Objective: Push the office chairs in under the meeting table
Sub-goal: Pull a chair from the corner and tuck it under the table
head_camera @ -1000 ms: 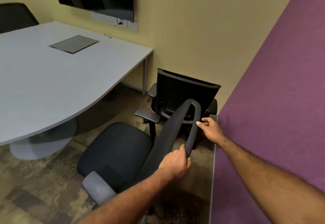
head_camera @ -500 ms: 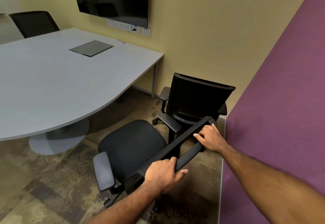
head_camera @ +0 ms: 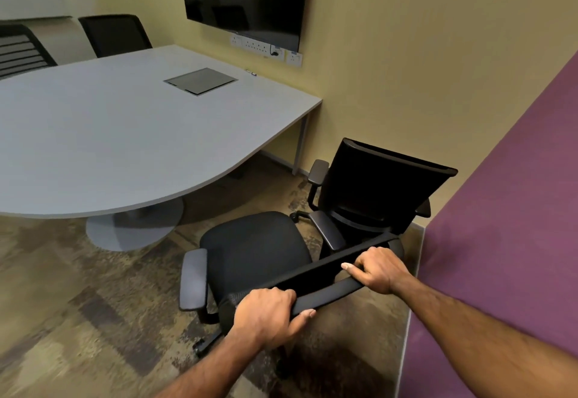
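Two chairs stand clear of surface (head_camera: 125, 135); near chair (head_camera: 253, 257) sits right of its curved edge, seat facing it. Backrest top (head_camera: 328, 285) runs left-right; left hand (head_camera: 269, 313) and right hand (head_camera: 378, 269) clamp it. Push goes forward-left.

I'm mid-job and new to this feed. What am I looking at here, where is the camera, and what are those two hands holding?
There is no machine here: the picture comes from a wide-angle camera on a person's head, looking forward and down at their own bare hands. The left hand and right hand both grip the top edge of the backrest of a black office chair, whose seat faces the grey meeting table. The seat is not yet under the table. A second chair stands beyond it, near the purple wall. A flat dark panel sits in the tabletop.
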A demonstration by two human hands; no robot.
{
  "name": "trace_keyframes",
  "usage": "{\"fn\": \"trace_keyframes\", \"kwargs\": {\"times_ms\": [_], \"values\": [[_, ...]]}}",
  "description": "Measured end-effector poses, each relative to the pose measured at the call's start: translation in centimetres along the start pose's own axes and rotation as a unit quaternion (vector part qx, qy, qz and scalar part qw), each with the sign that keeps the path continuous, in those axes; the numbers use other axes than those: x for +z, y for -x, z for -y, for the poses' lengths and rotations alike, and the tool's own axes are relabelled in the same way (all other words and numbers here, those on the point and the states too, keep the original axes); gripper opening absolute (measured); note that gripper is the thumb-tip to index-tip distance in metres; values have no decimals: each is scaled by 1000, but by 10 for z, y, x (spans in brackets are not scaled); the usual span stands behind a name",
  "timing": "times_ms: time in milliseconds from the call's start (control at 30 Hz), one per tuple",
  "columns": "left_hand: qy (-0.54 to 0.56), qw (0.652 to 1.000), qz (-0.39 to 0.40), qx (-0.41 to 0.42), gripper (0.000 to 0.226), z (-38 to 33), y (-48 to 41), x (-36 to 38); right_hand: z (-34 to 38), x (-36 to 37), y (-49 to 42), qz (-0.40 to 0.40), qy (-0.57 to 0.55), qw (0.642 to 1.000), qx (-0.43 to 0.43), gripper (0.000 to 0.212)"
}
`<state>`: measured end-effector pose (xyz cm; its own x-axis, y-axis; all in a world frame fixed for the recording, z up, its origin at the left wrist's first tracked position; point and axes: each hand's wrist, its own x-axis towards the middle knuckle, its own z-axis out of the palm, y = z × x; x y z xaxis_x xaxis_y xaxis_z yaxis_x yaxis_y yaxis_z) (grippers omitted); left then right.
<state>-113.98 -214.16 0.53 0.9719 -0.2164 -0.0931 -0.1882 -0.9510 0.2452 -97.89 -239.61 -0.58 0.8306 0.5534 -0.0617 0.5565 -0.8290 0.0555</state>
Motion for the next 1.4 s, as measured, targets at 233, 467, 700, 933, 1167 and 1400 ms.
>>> {"fn": "trace_keyframes", "kwargs": {"times_ms": [233, 467, 700, 933, 1167, 1400], "values": [[2, 1000, 3, -9, 54, -2, -3, -3, -2, -3, -9, -1, 9, 1000, -27, 66], [9, 1000, 5, -24, 53, -7, -3, -5, -7, 0, -16, -13, 1, 999, -33, 64], [19, 999, 14, -41, 51, -8, -4, -10, -10, 3, -27, -29, 6, 998, -47, 61], [32, 998, 3, -60, 52, 2, -1, -5, -2, 3, -44, -31, -13, 997, -64, 55], [24, 997, -42, -66, 52, 33, 4, -3, 21, 3, -71, -48, -29, 995, -80, 56], [22, 989, -144, -36, 50, 79, 8, 0, 54, 6, -104, -88, -81, 990, -75, 42]]}}
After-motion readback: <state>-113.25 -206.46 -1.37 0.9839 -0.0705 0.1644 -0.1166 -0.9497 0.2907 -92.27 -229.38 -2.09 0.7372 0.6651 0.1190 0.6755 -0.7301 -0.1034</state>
